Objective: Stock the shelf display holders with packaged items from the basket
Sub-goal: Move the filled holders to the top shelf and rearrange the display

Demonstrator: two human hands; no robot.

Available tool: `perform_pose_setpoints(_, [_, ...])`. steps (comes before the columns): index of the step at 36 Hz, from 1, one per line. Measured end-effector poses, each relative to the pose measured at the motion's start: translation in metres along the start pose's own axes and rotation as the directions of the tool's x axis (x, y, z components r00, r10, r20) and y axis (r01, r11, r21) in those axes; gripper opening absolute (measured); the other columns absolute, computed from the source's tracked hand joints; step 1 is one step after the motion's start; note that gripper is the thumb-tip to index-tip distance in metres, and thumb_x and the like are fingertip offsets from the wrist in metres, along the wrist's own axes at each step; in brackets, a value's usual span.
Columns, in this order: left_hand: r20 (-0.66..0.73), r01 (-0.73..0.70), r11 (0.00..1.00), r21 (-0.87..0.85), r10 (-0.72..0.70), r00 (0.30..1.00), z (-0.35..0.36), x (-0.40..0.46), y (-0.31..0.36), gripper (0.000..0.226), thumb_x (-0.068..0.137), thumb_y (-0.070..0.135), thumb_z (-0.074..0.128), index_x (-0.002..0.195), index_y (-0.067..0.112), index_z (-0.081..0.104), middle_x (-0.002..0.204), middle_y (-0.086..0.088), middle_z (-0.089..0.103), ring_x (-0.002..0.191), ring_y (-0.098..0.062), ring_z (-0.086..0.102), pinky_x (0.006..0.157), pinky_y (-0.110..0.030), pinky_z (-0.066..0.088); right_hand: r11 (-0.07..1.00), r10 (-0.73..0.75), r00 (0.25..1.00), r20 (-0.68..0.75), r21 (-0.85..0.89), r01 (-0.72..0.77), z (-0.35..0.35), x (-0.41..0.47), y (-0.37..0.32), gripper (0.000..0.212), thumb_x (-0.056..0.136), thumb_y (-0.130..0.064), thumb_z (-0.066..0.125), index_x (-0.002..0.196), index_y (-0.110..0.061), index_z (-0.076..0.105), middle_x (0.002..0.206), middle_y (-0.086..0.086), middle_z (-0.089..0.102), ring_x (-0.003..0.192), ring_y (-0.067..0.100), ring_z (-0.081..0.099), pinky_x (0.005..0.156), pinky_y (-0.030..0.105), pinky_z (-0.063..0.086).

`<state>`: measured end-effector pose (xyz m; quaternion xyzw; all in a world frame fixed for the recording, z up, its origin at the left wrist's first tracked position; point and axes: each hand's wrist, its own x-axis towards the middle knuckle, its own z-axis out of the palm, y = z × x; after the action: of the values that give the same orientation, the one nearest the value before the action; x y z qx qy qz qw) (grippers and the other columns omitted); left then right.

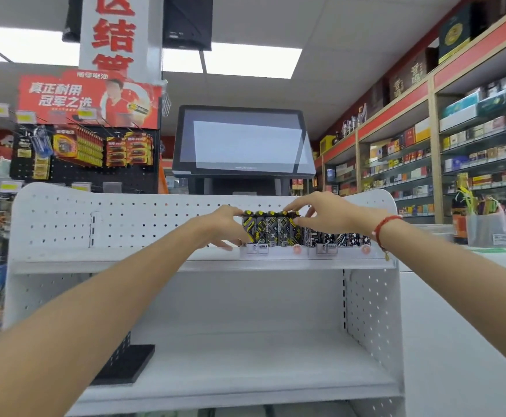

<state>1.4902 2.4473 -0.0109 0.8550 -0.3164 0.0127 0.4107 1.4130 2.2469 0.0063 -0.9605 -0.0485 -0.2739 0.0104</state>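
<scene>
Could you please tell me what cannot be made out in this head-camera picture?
- Basket: not in view.
- Price tags on the top shelf: print too small.
- Yellow-capped packs: ends covered by left hand and right hand.
- Star-patterned packs: partly behind the right hand.

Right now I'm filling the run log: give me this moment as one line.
both hands on row of yellow-capped packs | left hand at left end | right hand at right end | top shelf
</scene>
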Motion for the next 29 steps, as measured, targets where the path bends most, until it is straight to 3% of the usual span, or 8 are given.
perform_pose_setpoints(5, [-0.106, -0.088, 0.996, 0.009, 0.089, 0.99, -0.003, -0.021, -0.012, 0.058, 0.092, 0.011, 0.058, 0.144, 0.022, 0.036, 0.138, -0.004, 0.05, 0.109, -0.017, 0.05, 0.082, -0.027, 0.04, 0.999, -0.037, 0.932, -0.36, -0.022, 0.031, 0.015, -0.013, -0.022, 0.028, 0.09, -0.021, 0.058, 0.116, -0.026, 0.064, 0.121, -0.005, 0.064, 0.116, 0.018, 0.054, 0.102, 0.039, 0.038])
perform_pose_setpoints(8, [-0.201, -0.199, 0.98, -0.01, 0.193, 0.96, -0.012, -0.065, -0.029, 0.039, 0.091, 0.015, 0.059, 0.128, 0.028, 0.052, 0.125, 0.007, 0.06, 0.103, -0.009, 0.058, 0.077, -0.022, 0.047, 0.976, -0.062, 0.88, -0.472, 0.155, 0.152, 0.032, -0.032, -0.054, 0.02, 0.091, -0.019, 0.056, 0.107, -0.025, 0.068, 0.105, -0.016, 0.062, 0.095, 0.009, 0.056, 0.09, 0.032, 0.045])
perform_pose_setpoints(10, [-0.179, -0.228, 0.973, -0.032, 0.219, 0.959, -0.02, -0.101, -0.045, 0.028, 0.091, 0.017, 0.06, 0.116, 0.03, 0.06, 0.112, 0.015, 0.065, 0.099, -0.001, 0.062, 0.081, -0.022, 0.049, 0.953, -0.126, 0.881, -0.456, 0.192, 0.235, 0.049, -0.044, -0.075, 0.017, 0.091, -0.02, 0.057, 0.1, -0.027, 0.07, 0.1, -0.019, 0.064, 0.098, 0.005, 0.054, 0.086, 0.025, 0.043])
perform_pose_setpoints(15, [-0.042, -0.121, 0.99, 0.071, 0.125, 0.991, -0.05, -0.155, -0.097, 0.021, 0.093, 0.018, 0.057, 0.106, 0.033, 0.064, 0.101, 0.024, 0.068, 0.094, 0.011, 0.061, 0.078, -0.014, 0.051, 0.887, -0.242, 0.928, -0.283, 0.323, 0.329, 0.108, -0.045, -0.12, 0.014, 0.087, -0.02, 0.062, 0.092, -0.029, 0.072, 0.091, -0.018, 0.069, 0.087, -0.002, 0.056, 0.079, 0.024, 0.046])
perform_pose_setpoints(18, [0.012, -0.01, 0.974, 0.226, 0.007, 1.0, -0.063, -0.16, -0.134, 0.028, 0.097, 0.016, 0.051, 0.122, 0.028, 0.058, 0.12, 0.019, 0.06, 0.105, 0.009, 0.055, 0.084, -0.009, 0.043, 0.885, -0.3, 0.949, -0.093, 0.345, 0.313, 0.144, -0.032, -0.146, 0.015, 0.088, -0.021, 0.06, 0.095, -0.027, 0.072, 0.091, -0.014, 0.07, 0.08, -0.005, 0.056, 0.077, 0.024, 0.047])
perform_pose_setpoints(20, [0.023, 0.043, 0.944, 0.326, -0.053, 0.998, -0.066, -0.156, -0.162, 0.036, 0.099, 0.014, 0.045, 0.134, 0.022, 0.048, 0.134, 0.012, 0.051, 0.116, 0.001, 0.047, 0.09, -0.009, 0.036, 0.891, -0.327, 0.944, 0.037, 0.346, 0.295, 0.169, -0.022, -0.161, 0.017, 0.09, -0.02, 0.058, 0.099, -0.023, 0.072, 0.095, -0.008, 0.07, 0.086, 0.003, 0.059, 0.08, 0.028, 0.048])
perform_pose_setpoints(24, [-0.03, 0.064, 0.857, 0.511, -0.057, 0.998, -0.062, -0.138, -0.208, 0.047, 0.101, 0.018, 0.039, 0.147, 0.015, 0.028, 0.153, -0.002, 0.028, 0.14, -0.016, 0.027, 0.11, -0.025, 0.023, 0.895, -0.338, 0.917, 0.215, 0.373, 0.242, 0.211, -0.003, -0.18, 0.023, 0.094, -0.021, 0.054, 0.11, -0.022, 0.069, 0.111, -0.005, 0.068, 0.105, 0.014, 0.058, 0.087, 0.027, 0.046])
perform_pose_setpoints(29, [-0.11, 0.155, 0.696, 0.701, -0.109, 0.988, -0.062, -0.111, -0.233, 0.053, 0.103, 0.035, 0.027, 0.152, 0.022, 0.013, 0.159, -0.011, 0.01, 0.145, -0.03, 0.014, 0.117, -0.041, 0.019, 0.896, -0.363, 0.829, 0.424, 0.403, 0.187, 0.24, 0.012, -0.187, 0.03, 0.099, -0.031, 0.043, 0.122, -0.026, 0.062, 0.131, -0.007, 0.059, 0.122, 0.011, 0.05, 0.105, 0.027, 0.035])
